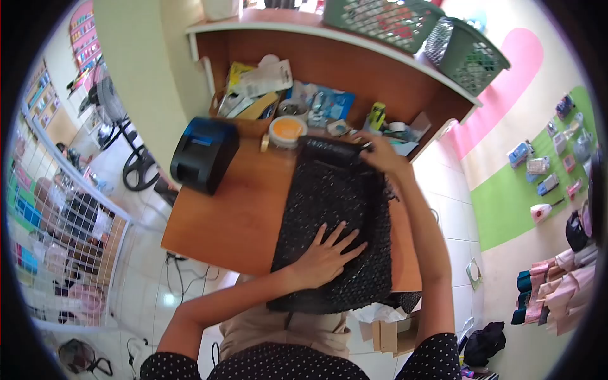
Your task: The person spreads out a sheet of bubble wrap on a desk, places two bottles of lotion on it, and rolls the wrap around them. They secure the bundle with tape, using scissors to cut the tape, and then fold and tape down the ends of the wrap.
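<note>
A sheet of black bubble wrap [316, 202] covers the middle of the wooden desk, its near end hanging over the front edge. My left hand [326, 258] lies flat on the near part of the sheet with its fingers spread. At the far right corner, the fingers of my right hand [382, 155] are closed on the wrap, beside a folded or rolled section along its far end. Whether anything sits inside that fold is hidden. A round tub with an orange lid [289, 129] stands just beyond the far left corner.
A black label printer [204, 154] stands on the desk's left side. Under the shelf sit a box of papers [248, 104] and a yellow cutter [377, 116]. Green baskets [380, 22] are on top. A cardboard box [386, 334] rests below, and a white wire rack [82, 190] stands left.
</note>
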Demonstrator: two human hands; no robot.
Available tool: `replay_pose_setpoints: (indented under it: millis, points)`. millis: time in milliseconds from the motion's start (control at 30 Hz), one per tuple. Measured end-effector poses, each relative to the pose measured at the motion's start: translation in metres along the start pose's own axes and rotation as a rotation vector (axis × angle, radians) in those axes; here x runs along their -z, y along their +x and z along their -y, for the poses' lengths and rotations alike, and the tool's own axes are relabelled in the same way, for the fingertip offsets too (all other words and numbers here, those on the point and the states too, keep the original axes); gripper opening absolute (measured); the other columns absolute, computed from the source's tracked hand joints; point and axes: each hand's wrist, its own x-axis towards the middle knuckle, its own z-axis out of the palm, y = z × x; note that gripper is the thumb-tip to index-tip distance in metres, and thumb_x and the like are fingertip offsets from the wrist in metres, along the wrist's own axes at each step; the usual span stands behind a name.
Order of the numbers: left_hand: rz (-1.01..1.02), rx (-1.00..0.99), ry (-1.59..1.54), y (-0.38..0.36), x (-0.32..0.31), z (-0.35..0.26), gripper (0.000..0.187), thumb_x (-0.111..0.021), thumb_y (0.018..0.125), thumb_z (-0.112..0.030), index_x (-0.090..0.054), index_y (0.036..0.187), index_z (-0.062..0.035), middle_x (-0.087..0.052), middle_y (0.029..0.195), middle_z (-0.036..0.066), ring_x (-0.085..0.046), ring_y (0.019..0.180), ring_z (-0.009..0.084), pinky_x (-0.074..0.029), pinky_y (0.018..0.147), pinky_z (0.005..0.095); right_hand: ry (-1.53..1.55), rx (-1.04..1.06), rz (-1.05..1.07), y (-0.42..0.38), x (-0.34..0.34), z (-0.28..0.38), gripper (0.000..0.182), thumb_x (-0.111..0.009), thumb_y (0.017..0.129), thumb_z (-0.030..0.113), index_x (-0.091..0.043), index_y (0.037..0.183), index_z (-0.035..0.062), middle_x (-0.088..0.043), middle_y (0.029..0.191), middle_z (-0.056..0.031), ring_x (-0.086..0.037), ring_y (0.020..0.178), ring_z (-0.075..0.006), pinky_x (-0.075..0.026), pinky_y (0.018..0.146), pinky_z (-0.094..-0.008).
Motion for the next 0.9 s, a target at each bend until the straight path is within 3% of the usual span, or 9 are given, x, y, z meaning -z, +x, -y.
replay_pose_setpoints:
  millis: [33, 100, 233, 467, 600, 700, 767, 833, 900]
  points:
    - [0.002, 0.005, 0.032, 0.004, 0.001, 0.001, 0.065, -0.054, 0.084, -0.024, -0.025, 0.141, -0.014, -0.017, 0.146, 0.016, -0.008, 0.136, 0.0386, -0.009, 0.103, 0.0629, -0.257, -0.094, 0.066, -0.01, 0.004, 0.028, 0.04, -0.053, 0.08, 0.012, -0.049, 0.12, 0.0113, -0.062, 0.089, -0.0179, -0.06, 0.085, -0.0346, -0.048, 0.077, -0.0408]
    - [0.001, 0.038, 0.021, 0.007, 0.001, -0.006, 0.064, -0.051, 0.085, -0.031, -0.025, 0.14, -0.0117, -0.016, 0.146, 0.017, -0.008, 0.135, 0.04, -0.008, 0.102, 0.0644, -0.354, -0.144, 0.035, -0.021, -0.012, 0.047, 0.041, -0.05, 0.084, 0.031, -0.043, 0.117, 0.0089, -0.061, 0.088, -0.0227, -0.058, 0.086, -0.0395, -0.046, 0.073, -0.0469]
    - [-0.027, 0.096, -0.072, 0.003, 0.004, -0.031, 0.067, -0.041, 0.087, -0.047, -0.028, 0.138, -0.0056, -0.016, 0.145, 0.019, -0.007, 0.134, 0.0449, -0.006, 0.099, 0.068, -0.509, 0.073, -0.012, -0.037, -0.039, 0.038, 0.053, -0.066, 0.073, 0.037, -0.048, 0.112, 0.0062, -0.061, 0.094, -0.0177, -0.059, 0.09, -0.0346, -0.048, 0.073, -0.0424]
    - [0.018, -0.022, 0.154, -0.014, -0.018, -0.05, 0.056, -0.047, 0.087, -0.032, -0.035, 0.135, -0.0057, -0.024, 0.143, 0.019, -0.015, 0.13, 0.0494, -0.017, 0.096, 0.0691, -0.49, 0.04, 0.044, -0.038, -0.015, 0.047, 0.055, -0.071, 0.067, 0.032, -0.052, 0.11, 0.0045, -0.061, 0.096, -0.0142, -0.058, 0.093, -0.0313, -0.047, 0.077, -0.0398]
    - [-0.064, -0.083, 0.243, -0.046, -0.017, -0.059, 0.055, -0.051, 0.082, -0.025, -0.04, 0.132, -0.0048, -0.033, 0.138, 0.021, -0.029, 0.123, 0.0525, -0.033, 0.088, 0.0663, -0.137, -0.077, 0.115, -0.032, 0.003, 0.044, 0.048, -0.072, 0.066, 0.03, -0.058, 0.104, 0.0025, -0.061, 0.094, -0.0164, -0.058, 0.091, -0.0328, -0.046, 0.078, -0.0379]
    - [-0.017, -0.066, 0.28, -0.07, -0.011, -0.071, 0.055, -0.05, 0.083, -0.027, -0.039, 0.133, -0.0055, -0.033, 0.139, 0.021, -0.027, 0.124, 0.0529, -0.035, 0.089, 0.065, 0.055, -0.05, 0.108, -0.03, 0.005, 0.046, 0.048, -0.073, 0.067, 0.033, -0.06, 0.102, 0.0013, -0.061, 0.094, -0.0174, -0.058, 0.09, -0.0303, -0.045, 0.079, -0.035]
    - [-0.01, -0.048, 0.237, -0.086, -0.017, -0.076, 0.054, -0.049, 0.084, -0.026, -0.039, 0.134, -0.0087, -0.031, 0.14, 0.02, -0.024, 0.125, 0.053, -0.027, 0.093, 0.0663, 0.125, -0.358, 0.359, -0.026, 0.023, 0.083, 0.052, -0.074, 0.067, 0.034, -0.06, 0.103, -0.0004, -0.062, 0.096, -0.014, -0.058, 0.091, -0.0245, -0.045, 0.079, -0.0322]
    - [-0.002, -0.006, 0.187, -0.099, -0.018, -0.082, 0.053, -0.048, 0.085, -0.026, -0.039, 0.135, -0.0118, -0.028, 0.142, 0.019, -0.021, 0.127, 0.053, -0.02, 0.097, 0.0676, 0.18, -0.245, 0.404, -0.023, 0.002, 0.052, 0.06, -0.076, 0.065, 0.036, -0.06, 0.111, 0.0011, -0.063, 0.099, -0.0113, -0.058, 0.091, -0.0208, -0.045, 0.079, -0.0299]
    - [0.188, -0.046, -0.042, -0.104, -0.009, -0.082, 0.058, -0.058, 0.08, -0.026, -0.039, 0.135, -0.0156, -0.026, 0.144, 0.017, -0.02, 0.129, 0.0495, -0.01, 0.1, 0.0675, 0.455, -0.411, 0.656, -0.019, -0.011, 0.04, 0.061, -0.074, 0.069, 0.033, -0.055, 0.121, 0.0075, -0.061, 0.11, -0.0129, -0.057, 0.1, -0.0171, -0.043, 0.088, -0.0282]
